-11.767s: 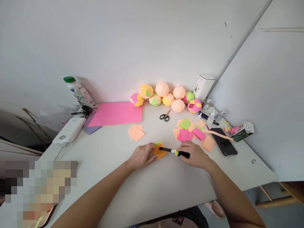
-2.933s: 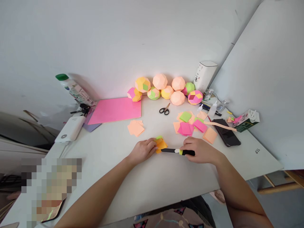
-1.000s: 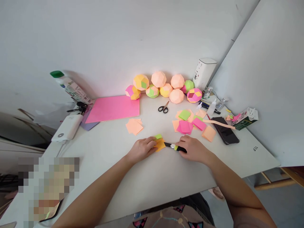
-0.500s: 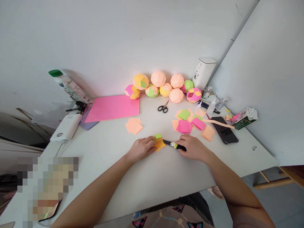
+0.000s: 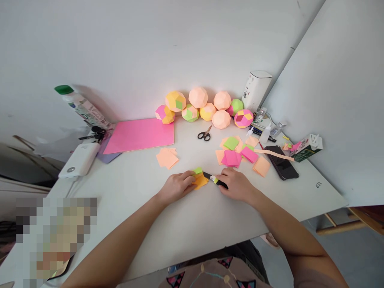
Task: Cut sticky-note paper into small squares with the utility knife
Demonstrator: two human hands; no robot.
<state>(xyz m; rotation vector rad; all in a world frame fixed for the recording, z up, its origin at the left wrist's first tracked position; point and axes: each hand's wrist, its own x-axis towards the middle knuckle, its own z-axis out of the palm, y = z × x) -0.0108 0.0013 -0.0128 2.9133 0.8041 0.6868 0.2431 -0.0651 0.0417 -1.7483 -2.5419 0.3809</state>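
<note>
My left hand (image 5: 178, 187) presses and grips a folded piece of orange paper (image 5: 201, 181) on the white table. A bit of lime green paper (image 5: 197, 171) shows just behind the orange one, by the same fingertips. In my right hand (image 5: 235, 184) is a utility knife (image 5: 213, 179) with a dark blade and a black and yellow-green handle. Its blade points left and lies against the right side of the papers; whether it is inside a fold I cannot tell.
Behind my hands lie scissors (image 5: 204, 134), peach squares (image 5: 167, 158) and a pile of coloured squares (image 5: 231, 158). Faceted paper balls (image 5: 198, 98) line the wall beside a pink sheet (image 5: 141, 136). At right are a phone (image 5: 281, 163), a glue bottle (image 5: 265, 133) and a carton (image 5: 307, 147).
My right hand has moved left with the utility knife, bringing its blade further along the papers and at a steeper slant. My left hand keeps its hold. The whole view has shifted slightly.
</note>
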